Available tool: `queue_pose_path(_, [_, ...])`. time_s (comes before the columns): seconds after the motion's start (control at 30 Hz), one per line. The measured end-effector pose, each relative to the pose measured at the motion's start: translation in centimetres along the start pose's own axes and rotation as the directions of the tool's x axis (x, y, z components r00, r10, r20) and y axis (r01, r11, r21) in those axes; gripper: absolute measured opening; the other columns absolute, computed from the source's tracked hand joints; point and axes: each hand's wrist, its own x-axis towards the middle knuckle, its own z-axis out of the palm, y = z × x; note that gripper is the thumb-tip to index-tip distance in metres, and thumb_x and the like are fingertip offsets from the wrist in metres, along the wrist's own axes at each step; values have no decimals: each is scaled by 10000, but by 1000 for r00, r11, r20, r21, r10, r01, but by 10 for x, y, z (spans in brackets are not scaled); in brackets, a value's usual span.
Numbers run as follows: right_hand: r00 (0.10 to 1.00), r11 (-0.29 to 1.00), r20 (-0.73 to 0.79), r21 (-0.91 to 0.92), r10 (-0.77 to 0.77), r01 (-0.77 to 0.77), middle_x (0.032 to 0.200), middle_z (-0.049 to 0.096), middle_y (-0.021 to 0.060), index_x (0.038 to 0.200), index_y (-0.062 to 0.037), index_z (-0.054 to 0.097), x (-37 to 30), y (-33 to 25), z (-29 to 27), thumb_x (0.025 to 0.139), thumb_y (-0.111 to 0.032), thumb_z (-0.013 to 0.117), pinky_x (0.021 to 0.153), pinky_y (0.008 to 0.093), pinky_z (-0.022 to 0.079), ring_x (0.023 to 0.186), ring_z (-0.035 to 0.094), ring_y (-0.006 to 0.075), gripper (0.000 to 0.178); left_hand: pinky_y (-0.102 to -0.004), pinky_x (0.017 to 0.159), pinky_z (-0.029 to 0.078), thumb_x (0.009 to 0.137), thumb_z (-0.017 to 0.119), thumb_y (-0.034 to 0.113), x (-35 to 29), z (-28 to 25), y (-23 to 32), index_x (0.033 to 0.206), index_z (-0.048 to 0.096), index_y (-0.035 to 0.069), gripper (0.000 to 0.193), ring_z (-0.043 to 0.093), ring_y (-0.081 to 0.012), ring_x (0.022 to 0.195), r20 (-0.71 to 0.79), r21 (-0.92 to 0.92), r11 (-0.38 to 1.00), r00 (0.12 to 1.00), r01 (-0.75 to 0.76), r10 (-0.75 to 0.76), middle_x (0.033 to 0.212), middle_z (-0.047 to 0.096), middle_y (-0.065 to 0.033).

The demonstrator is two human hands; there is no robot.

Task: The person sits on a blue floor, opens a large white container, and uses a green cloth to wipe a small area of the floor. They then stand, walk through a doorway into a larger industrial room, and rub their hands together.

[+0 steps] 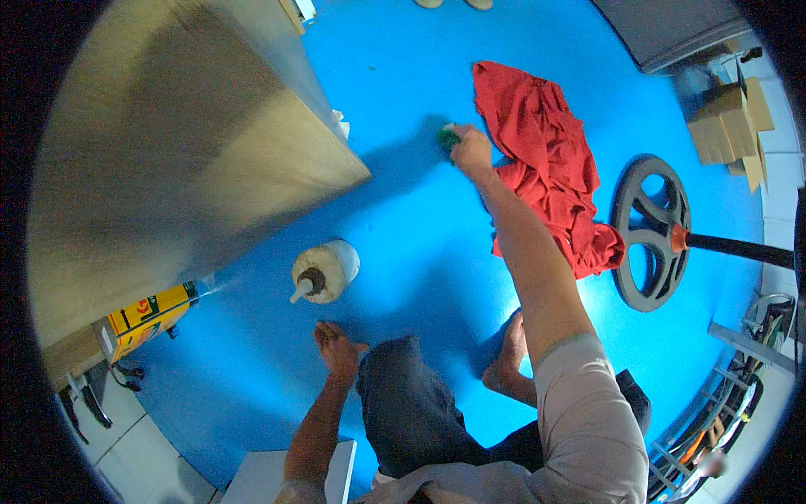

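My right hand (pixel 473 151) reaches far forward, closed around a small green and whitish scrub pad (pixel 447 138) held down at the blue floor (pixel 403 202). Motion and the fingers hide part of the pad, so its exact shape is unclear. Just to its right a crumpled red cloth (pixel 546 151) lies spread on the floor, partly behind my right forearm. My left hand (pixel 337 346) is low beside my knee, holding nothing, its thumb apart from the fingers. Nearest to it is a whitish pump bottle (pixel 336 265) with a brown collar and pale spout.
A large wooden board-sided piece (pixel 193 143) fills the left, with a yellow box (pixel 151 315) by its lower end. At right are a round dark base with a pole (pixel 630 218), stacked cardboard (pixel 726 126) and a rack (pixel 714 420). Behind my left forearm is a white panel (pixel 252 470).
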Motion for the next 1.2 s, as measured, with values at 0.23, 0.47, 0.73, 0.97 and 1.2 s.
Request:
queue_pose_path(0.23, [886, 977, 414, 36, -207, 211, 1106, 666, 163, 1168, -68, 637, -200, -102, 46, 797, -8, 524, 964, 469, 462, 1059, 610, 348, 393, -539, 1190, 150, 688, 810, 420, -12, 22, -52, 1351, 377, -166, 985, 275, -477, 1400, -185, 77, 996, 980, -53, 66, 1410, 382, -380])
queue_pose_path(0.47, [724, 696, 607, 674, -328, -249, 961, 705, 150, 1102, -98, 676, -306, -71, -28, 852, -106, 644, 810, 396, 528, 859, 682, 273, 253, -565, 1185, 111, 755, 770, 370, -2, 34, -39, 1357, 382, -163, 893, 232, -495, 1410, -129, -53, 998, 991, -42, 35, 1445, 333, -374])
queue_pose_path(0.73, [715, 195, 638, 691, 286, -696, 996, 686, 67, 1178, 19, 621, -163, -123, -252, 870, -82, 673, 765, 297, 527, 862, 642, 158, 328, -575, 1173, 103, 784, 731, 436, -10, 19, -48, 1374, 370, -163, 914, 202, -488, 1425, -34, -35, 999, 999, -27, 26, 1446, 331, -378])
queue_pose_path(0.97, [675, -178, 534, 833, 509, -524, 1234, 621, 121, 1361, 3, 473, -197, -197, -370, 931, -15, 549, 967, 384, 505, 1083, 635, 222, 437, -542, 1187, 129, 751, 758, 479, -12, -12, 2, 1413, 305, -155, 1022, 245, -483, 1414, 76, 51, 998, 997, 25, -28, 1485, 280, -375])
queue_pose_path(1.2, [459, -344, 702, 686, 544, -641, 1198, 633, 146, 1297, -33, 530, -213, -180, -344, 881, -24, 613, 890, 425, 551, 995, 666, 295, 425, -537, 1185, 159, 731, 764, 507, -8, 32, -33, 1412, 279, -166, 1073, 277, -482, 1401, -100, 187, 982, 995, -10, 29, 1478, 281, -379])
